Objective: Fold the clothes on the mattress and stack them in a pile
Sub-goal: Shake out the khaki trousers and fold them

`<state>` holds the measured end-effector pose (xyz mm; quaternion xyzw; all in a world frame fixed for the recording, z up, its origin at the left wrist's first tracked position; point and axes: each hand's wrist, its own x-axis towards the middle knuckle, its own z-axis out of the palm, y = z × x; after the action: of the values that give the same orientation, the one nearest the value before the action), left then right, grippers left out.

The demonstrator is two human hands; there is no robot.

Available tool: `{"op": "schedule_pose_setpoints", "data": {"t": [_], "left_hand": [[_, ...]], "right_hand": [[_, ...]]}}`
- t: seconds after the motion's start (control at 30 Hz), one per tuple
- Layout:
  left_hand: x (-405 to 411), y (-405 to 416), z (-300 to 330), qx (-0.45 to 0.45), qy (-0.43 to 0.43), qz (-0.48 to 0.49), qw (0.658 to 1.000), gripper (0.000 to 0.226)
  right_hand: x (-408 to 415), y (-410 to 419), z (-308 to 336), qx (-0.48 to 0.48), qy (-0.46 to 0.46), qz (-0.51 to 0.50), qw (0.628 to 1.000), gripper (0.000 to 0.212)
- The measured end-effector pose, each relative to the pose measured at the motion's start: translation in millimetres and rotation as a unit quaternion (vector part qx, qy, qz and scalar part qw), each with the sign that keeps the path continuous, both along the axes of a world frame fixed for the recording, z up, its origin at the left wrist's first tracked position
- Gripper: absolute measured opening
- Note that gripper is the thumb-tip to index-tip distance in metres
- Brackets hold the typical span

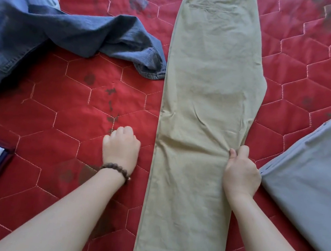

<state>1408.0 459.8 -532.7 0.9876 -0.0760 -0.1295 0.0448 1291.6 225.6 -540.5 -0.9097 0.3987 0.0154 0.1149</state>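
Right hand point(241, 172) pinches the right edge of the long khaki cotton trousers point(205, 113), laid leg-on-leg down frame centre on the red quilted mattress point(64, 96). Left hand point(121, 148) rests curled, holding nothing, just left of them. Judgement: light, limp, creasing cloth; grip hems and waistband to fold.

This looks like a bedroom in a home. A red quilted mattress point(60, 125) fills the view, with tan trousers point(208, 89), blue jeans point(47, 27) and a folded grey cloth point(310, 180) lying on it.
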Motion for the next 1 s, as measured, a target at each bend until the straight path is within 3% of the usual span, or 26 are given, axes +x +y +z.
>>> {"op": "schedule_pose_setpoints", "data": {"t": [0.13, 0.27, 0.53, 0.63, 0.77, 0.87, 0.93, 1.0], "left_hand": [[-14, -11, 7, -0.122, -0.033, -0.084, 0.988, 0.017], [-22, -34, -1, -0.146, 0.034, -0.037, 0.988, 0.024], [-12, -45, -4, -0.096, 0.076, 0.007, 0.992, 0.036], [-17, -38, -2, -0.128, 0.029, 0.020, 0.991, 0.037], [-24, -39, -6, -0.075, 0.009, 0.037, 0.996, 0.032], [-28, -44, -3, -0.102, -0.048, 0.070, 0.991, 0.016], [-31, -49, -3, -0.121, -0.104, 0.017, 0.987, 0.038], [-35, -56, -8, -0.127, -0.111, -0.137, 0.976, 0.056]], "right_hand": [[-2, -2, 3, 0.030, -0.004, 0.026, 0.999, 0.028], [-4, 0, 9, 0.061, -0.018, 0.023, 0.998, 0.028], [-4, -2, 6, 0.077, -0.037, -0.022, 0.996, 0.031], [-4, -3, 4, 0.084, -0.037, -0.040, 0.995, 0.029], [-2, -1, 1, 0.085, -0.015, -0.063, 0.994, 0.030], [0, -2, 9, 0.064, -0.058, -0.096, 0.992, 0.027], [6, 6, 14, -0.030, -0.106, -0.020, 0.994, 0.033], [19, 28, 11, -0.071, -0.154, 0.137, 0.976, 0.042]]}}
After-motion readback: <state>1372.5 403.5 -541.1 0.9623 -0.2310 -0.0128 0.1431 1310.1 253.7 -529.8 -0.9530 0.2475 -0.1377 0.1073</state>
